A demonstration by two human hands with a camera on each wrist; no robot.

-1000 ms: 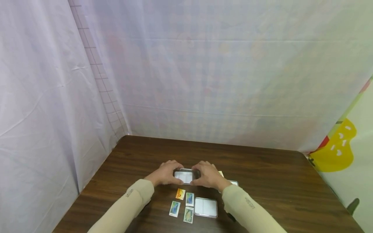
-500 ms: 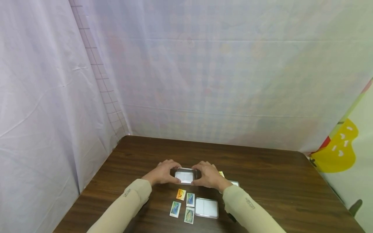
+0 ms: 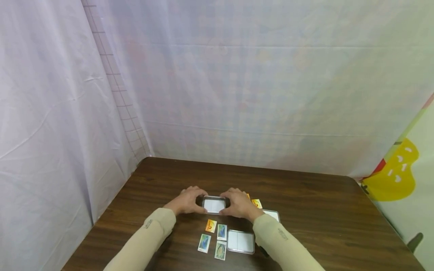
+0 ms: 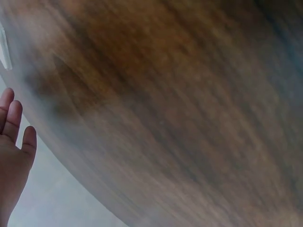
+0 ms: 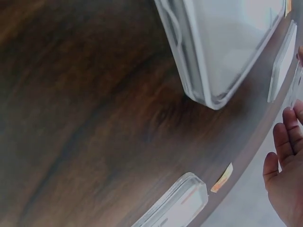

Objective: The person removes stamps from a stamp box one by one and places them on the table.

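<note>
In the head view, a small clear plastic case (image 3: pixel 214 205) with a white inside lies between the two hands. My left hand (image 3: pixel 186 200) holds its left end, thumb at the near corner and fingers at the far one. At the right end my right hand (image 3: pixel 239 204) grips it the same way. The right wrist view catches the right hand (image 5: pixel 291 156) beside the clear edge of a case (image 5: pixel 297 85). Only part of the left hand (image 4: pixel 14 156) shows in the left wrist view, its thumb out of sight.
Nearer the person lie an orange card (image 3: pixel 211 226), picture cards (image 3: pixel 204 243) and another clear case (image 3: pixel 241 242). A third case (image 3: pixel 271 215), partly hidden by the right arm, and an orange card (image 3: pixel 256 203) lie to the right on the brown table (image 3: pixel 305 199).
The left hand has shifted slightly left, toward the end of the case. My right hand has lately moved a little left, uncovering more of the orange cards and case behind it.
</note>
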